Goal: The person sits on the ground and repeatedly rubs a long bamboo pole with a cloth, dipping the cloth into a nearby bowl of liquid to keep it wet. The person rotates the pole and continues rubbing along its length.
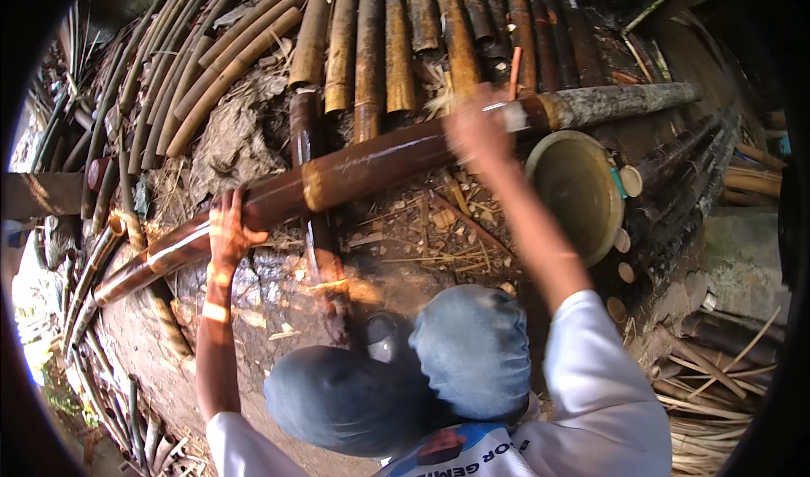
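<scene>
Bare earthen ground [160,384] spreads before us, littered with chips and shavings, with curved poles [160,72] heaped along its far left edge. Near that left side our left hand [229,228] lies spread over the long brown pole [371,163], fingers across its top and thumb apart, toward the pole's left end. The pole slants from the ground's left edge up toward its far right corner, directly under both our hands, glossy as if wet, and crosses over a darker support pole [319,249] at midground. Beyond it, a row of cut bamboo [369,46] lines the far edge. Farther right, our right hand [481,131] is on the pole, but blurred; we cannot tell whether it grips something or simply rubs the surface. Just right of that forearm a wide basin [591,232] stands tilted, near the pole's near side.

To work this surface well, we would judge it best to bear down with the left palm so the pole cannot roll on its support, run the right hand in long, even strokes along the length, and turn the pole a little between passes.
</scene>
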`<action>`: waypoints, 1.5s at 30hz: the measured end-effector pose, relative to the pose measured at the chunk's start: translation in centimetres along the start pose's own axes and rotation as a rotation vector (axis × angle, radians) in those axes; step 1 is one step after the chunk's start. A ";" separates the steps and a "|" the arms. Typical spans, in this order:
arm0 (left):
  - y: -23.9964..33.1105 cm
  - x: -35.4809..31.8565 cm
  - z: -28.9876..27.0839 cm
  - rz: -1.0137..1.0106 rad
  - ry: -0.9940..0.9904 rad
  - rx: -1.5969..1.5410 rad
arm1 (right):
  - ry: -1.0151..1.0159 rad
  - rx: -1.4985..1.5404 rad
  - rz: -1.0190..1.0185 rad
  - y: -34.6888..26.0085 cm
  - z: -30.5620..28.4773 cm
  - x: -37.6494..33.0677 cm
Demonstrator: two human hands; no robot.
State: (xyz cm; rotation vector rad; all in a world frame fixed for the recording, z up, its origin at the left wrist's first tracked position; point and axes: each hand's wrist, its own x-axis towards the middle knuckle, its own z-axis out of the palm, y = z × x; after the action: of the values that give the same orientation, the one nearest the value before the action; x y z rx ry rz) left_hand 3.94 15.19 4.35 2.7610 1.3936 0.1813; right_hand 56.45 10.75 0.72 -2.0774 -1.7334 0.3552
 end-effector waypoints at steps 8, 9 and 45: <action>-4.7 5.4 2.3 -0.102 -0.427 -0.315 | 0.182 -0.069 -0.283 -11.2 5.9 -0.1; -4.6 5.2 2.1 -0.136 -0.379 -0.369 | -0.071 0.077 -0.430 -14.7 8.4 -0.7; 2.6 2.8 0.2 -0.177 -0.447 -0.103 | 0.149 -0.337 0.464 14.4 -6.5 -15.5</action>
State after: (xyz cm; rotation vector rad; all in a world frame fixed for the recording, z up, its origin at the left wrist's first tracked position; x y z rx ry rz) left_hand 7.69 15.89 4.66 2.3750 1.4380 -0.3391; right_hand 68.93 -7.46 -1.19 -2.6725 -1.2806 0.0326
